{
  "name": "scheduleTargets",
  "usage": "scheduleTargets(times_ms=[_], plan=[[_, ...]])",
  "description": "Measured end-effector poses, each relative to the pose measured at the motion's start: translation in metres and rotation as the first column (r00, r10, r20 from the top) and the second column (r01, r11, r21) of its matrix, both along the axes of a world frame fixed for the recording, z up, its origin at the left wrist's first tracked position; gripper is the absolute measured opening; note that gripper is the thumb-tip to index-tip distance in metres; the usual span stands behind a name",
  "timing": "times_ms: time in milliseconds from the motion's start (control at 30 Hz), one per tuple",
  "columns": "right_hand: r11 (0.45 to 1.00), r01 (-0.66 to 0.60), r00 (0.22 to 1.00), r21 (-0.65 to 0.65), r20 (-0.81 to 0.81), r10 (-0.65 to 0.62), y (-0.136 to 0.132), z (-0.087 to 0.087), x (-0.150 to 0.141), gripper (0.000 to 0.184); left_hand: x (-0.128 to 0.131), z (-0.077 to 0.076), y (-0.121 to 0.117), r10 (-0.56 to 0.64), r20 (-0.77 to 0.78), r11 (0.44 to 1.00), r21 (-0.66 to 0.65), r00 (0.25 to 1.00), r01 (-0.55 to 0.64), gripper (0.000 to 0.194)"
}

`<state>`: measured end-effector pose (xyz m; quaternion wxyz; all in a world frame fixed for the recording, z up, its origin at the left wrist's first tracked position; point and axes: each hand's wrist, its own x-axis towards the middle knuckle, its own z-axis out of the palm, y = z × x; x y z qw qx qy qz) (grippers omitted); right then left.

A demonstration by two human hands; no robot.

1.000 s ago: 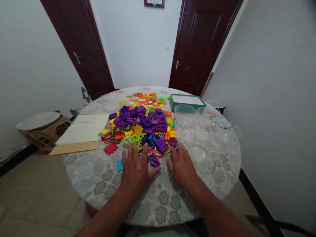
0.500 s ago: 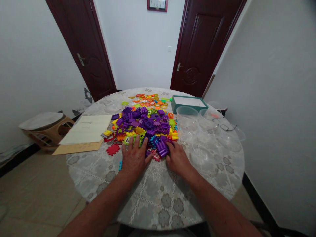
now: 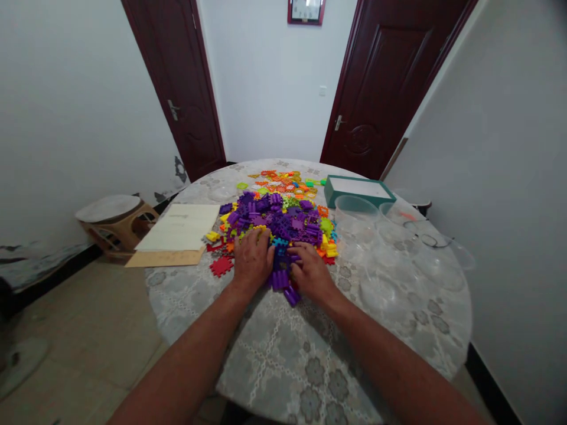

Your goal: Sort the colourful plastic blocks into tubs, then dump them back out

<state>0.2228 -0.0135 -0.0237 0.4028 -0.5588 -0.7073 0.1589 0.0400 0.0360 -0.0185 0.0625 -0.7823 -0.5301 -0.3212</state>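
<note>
A heap of interlocking plastic building pieces, mostly purple with yellow, green, blue and orange among them, lies on the round table. My left hand rests on the near left of the heap, fingers stretched over the pieces and partly hidden among them. At the near right edge, my right hand touches purple pieces with its fingers bent and apart. Between the hands lie purple pieces, with one purple ribbed piece nearest me. A red toothed piece sits left of my left hand.
Cream paper and a tan envelope lie at left. Behind the heap are scattered orange and yellow pieces. A green box stands at back right, near clear plastic containers and a thin dark cord.
The view has shifted left, so the scene sits further right. Purple pieces have come nearer to me between the hands. My left hand's fingers now reach deeper into the heap.
</note>
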Motion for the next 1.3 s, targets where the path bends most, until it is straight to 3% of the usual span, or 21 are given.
scheduleTargets(times_ms=[167, 367, 500, 567, 700, 800, 900, 1033, 1300], plan=[[0.996, -0.084, 0.986, 0.039, -0.141, 0.089, 0.012, 0.000, -0.010, 0.041, -0.011, -0.006, 0.012, -0.065, 0.069, 0.998, 0.031, 0.995, 0.063, 0.038], [0.994, 0.023, 0.962, 0.111, -0.273, 0.008, 0.019, 0.000, 0.011, 0.038, -0.027, -0.003, 0.012, -0.080, 0.220, 0.995, 0.074, 0.972, 0.065, 0.035], [0.994, 0.008, 0.997, 0.107, -0.078, 0.000, 0.006, 0.019, 0.028, 0.033, -0.033, 0.000, 0.007, -0.078, 0.236, 0.994, 0.095, 0.969, 0.057, 0.031], [0.999, -0.047, 0.992, -0.006, 0.121, 0.048, -0.006, 0.032, 0.032, 0.025, -0.034, 0.001, 0.005, -0.089, 0.225, 0.992, 0.103, 0.970, 0.067, 0.030], [0.943, -0.064, 0.869, -0.328, 0.447, 0.214, -0.030, 0.049, 0.027, 0.019, -0.034, 0.003, 0.002, -0.107, 0.219, 0.990, 0.111, 0.970, 0.084, 0.028], [0.927, -0.018, 0.791, -0.375, 0.562, 0.243, -0.041, 0.050, 0.015, 0.027, -0.033, 0.003, 0.000, -0.177, 0.183, 0.983, 0.088, 0.967, 0.164, 0.027], [0.920, -0.024, 0.770, -0.392, 0.580, 0.267, -0.046, 0.045, 0.003, 0.026, -0.032, 0.000, -0.001, -0.242, 0.130, 0.970, 0.047, 0.962, 0.238, 0.026], [0.895, -0.076, 0.785, -0.440, 0.527, 0.326, -0.047, 0.044, -0.002, 0.024, -0.032, -0.002, -0.002, -0.250, 0.102, 0.968, 0.009, 0.963, 0.251, 0.026], [0.874, -0.181, 0.816, -0.452, 0.427, 0.390, -0.035, 0.046, 0.035, 0.009, -0.034, -0.004, 0.001, -0.271, 0.096, 0.962, 0.003, 0.958, 0.272, 0.028]])
